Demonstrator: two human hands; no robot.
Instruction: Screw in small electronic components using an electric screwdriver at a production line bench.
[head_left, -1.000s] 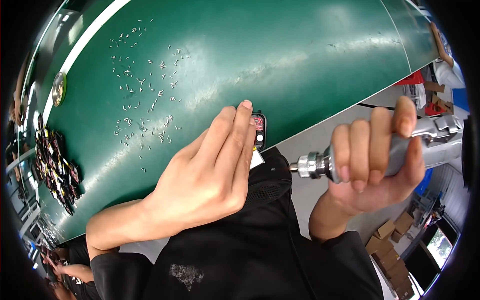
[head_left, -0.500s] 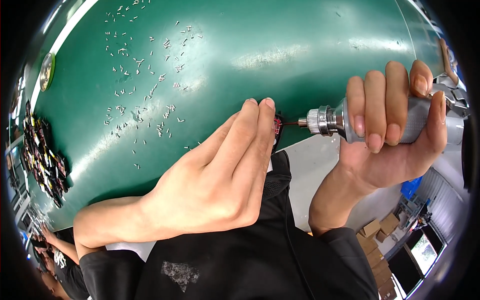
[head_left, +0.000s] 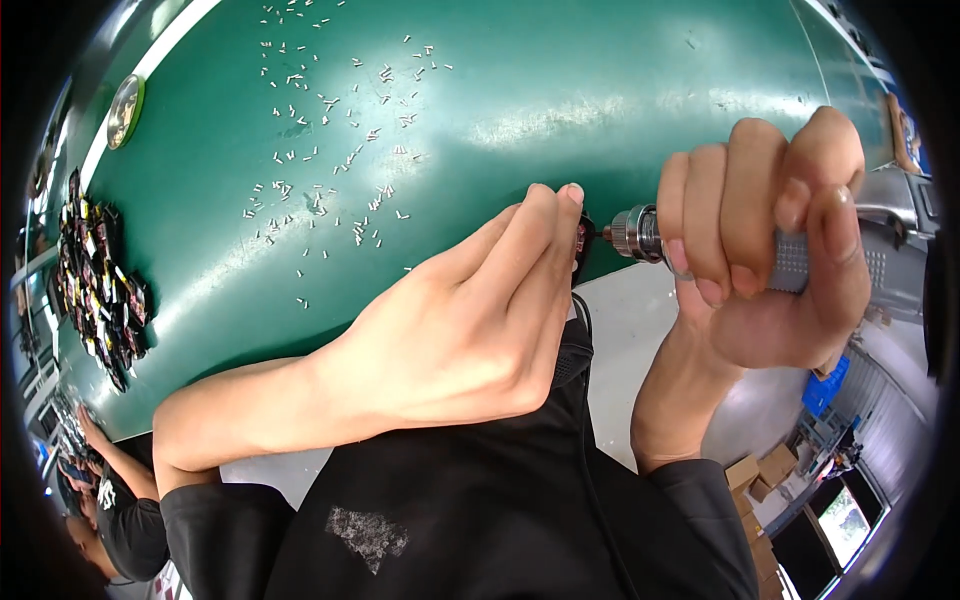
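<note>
My left hand [head_left: 455,320] is closed, its fingers pinching a small black part with a little red on it [head_left: 581,238]. Most of that part is hidden behind the fingers, at the near edge of the green table. Wrapped around the grey body of an electric screwdriver [head_left: 634,234] is my right hand [head_left: 765,225]. The tool lies roughly level, its silver collar and thin bit pointing left. The bit's tip meets the part or is very close to it; I cannot tell which.
Many small screws [head_left: 374,133] lie scattered over the green table [head_left: 560,70]. A pile of black parts [head_left: 100,280] sits at the left edge, with a round green-rimmed dish [head_left: 124,112] beyond it. Another person [head_left: 130,510] works at lower left.
The screwdriver's collar has come closer to the part, and less of the bit shows. My right hand has shifted left and turned slightly. The whole view has shifted a little.
</note>
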